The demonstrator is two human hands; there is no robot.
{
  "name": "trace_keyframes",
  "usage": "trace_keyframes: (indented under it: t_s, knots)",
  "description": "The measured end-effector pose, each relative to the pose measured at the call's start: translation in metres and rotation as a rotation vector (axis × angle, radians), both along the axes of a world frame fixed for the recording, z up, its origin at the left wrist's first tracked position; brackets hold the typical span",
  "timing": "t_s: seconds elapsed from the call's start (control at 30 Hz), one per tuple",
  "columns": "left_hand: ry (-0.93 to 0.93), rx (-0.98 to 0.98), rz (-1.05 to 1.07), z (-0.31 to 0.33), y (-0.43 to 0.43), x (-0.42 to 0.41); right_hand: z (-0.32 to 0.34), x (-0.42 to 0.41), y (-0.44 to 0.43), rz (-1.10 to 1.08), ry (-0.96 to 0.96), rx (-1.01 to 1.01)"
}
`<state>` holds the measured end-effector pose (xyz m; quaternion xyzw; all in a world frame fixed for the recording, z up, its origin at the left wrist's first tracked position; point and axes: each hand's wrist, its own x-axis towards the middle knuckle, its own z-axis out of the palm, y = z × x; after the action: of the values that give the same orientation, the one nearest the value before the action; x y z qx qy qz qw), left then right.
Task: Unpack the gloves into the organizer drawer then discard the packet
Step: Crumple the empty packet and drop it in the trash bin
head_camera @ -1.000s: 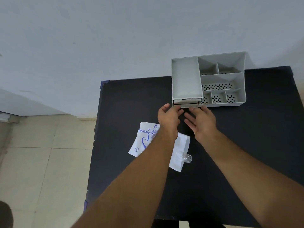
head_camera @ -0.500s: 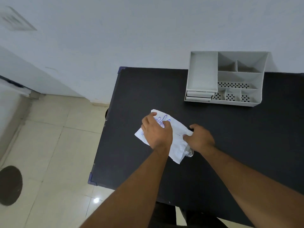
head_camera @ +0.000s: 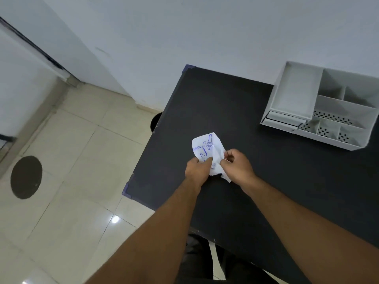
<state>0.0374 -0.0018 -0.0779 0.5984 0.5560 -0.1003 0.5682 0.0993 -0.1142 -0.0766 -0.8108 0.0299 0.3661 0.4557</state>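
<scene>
Above the black table (head_camera: 256, 193), crumpled packet (head_camera: 207, 149) between left hand (head_camera: 198, 170) and right hand (head_camera: 238, 167).

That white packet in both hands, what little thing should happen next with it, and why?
Probably scrunch it smaller and carry it off to be thrown away. The packet is already creased and lifted off the black table, pinched between the left hand and right hand. No loose gloves are visible, and the organizer sits apart at the far right. I can't see a bin for certain.

White, blue-printed packet (head_camera: 207, 149); black table (head_camera: 266, 181)
</scene>
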Motion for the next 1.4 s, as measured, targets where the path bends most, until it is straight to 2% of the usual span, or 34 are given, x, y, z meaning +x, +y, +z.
trace_keyframes:
  t_s: [0.1, 0.2, 0.37, 0.53, 0.67, 0.73, 0.83, 0.93, 1.0, 1.07, 1.2, 1.4]
  knots:
    - [-0.08, -0.078, 0.051, 0.007, 0.008, -0.002, 0.005, -0.002, 0.018, 0.018, -0.033, 0.042]
    - [-0.166, -0.117, 0.114, 0.012, 0.02, -0.004, 0.014, -0.006, 0.036, 0.14, -0.006, 0.077]
    - [-0.21, 0.032, 0.189, 0.019, 0.056, -0.015, 0.039, -0.018, 0.065, 0.36, 0.068, 0.182]
    - [-0.21, 0.148, 0.116, 0.038, 0.104, -0.036, 0.046, -0.038, 0.109, 0.211, -0.192, 0.121]
    - [-0.275, 0.1, -0.063, 0.061, 0.16, -0.07, 0.06, -0.056, 0.161, 0.59, -0.197, 0.124]
    - [-0.294, 0.028, -0.027, 0.072, 0.194, -0.092, 0.066, -0.071, 0.191, 0.695, -0.285, 0.103]
    - [-0.362, -0.147, 0.115, 0.083, 0.241, -0.126, 0.077, -0.097, 0.234, 0.674, -0.487, 0.011]
    - [-0.456, -0.293, 0.266, 0.092, 0.283, -0.156, 0.081, -0.117, 0.274, 0.627, -0.576, 0.005]
    - [-0.528, -0.361, 0.341, 0.096, 0.313, -0.176, 0.079, -0.127, 0.304, 0.6, -0.561, 0.037]
    - [-0.574, -0.38, 0.325, 0.099, 0.336, -0.189, 0.078, -0.135, 0.329, 0.567, -0.529, 0.07]
    - [-0.526, -0.263, 0.174, 0.091, 0.375, -0.199, 0.079, -0.143, 0.371, 0.483, -0.468, 0.169]
    - [-0.535, -0.3, 0.172, 0.074, 0.435, -0.186, 0.076, -0.132, 0.435, 0.444, -0.269, 0.3]
